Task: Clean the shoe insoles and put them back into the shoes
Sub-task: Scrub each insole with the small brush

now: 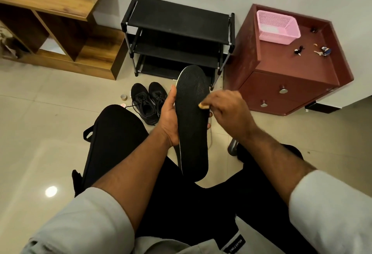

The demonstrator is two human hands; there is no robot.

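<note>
- Insole [192, 116]: I have it lifted over my lap, long axis pointing away from me, black top face turned to the camera. A pale edge runs down its left side.
- Left hand [168, 116]: fingers wrapped round the insole at mid-length; thumb lies along the left edge, and fingertips show past the right edge. A firm hold.
- Right hand [227, 110]: fingers curled on a small tan item [203, 106], which sits against the insole's right edge. The hand is blurred and I cannot tell what the item is; a brush or cloth seems likely.
- Shoes [149, 101]: both stand side by side on the floor beyond my knees, openings up, apart from the insole. One lace trails loose.
- Second insole: a dark strip shows just behind the held one, low on its left side; I cannot confirm what it is.
- Handling judgement: the insole looks thin, light and flexible, with a textured cloth face that should not slip. It would bow if held by one end, so the mid-length hold suits scrubbing; for refitting I would take the heel end and feed the toe in first.
- Progress judgement: cleaning stage; refitting not begun.
- Surroundings: a black rack [177, 32] stands behind the shoes.
</note>
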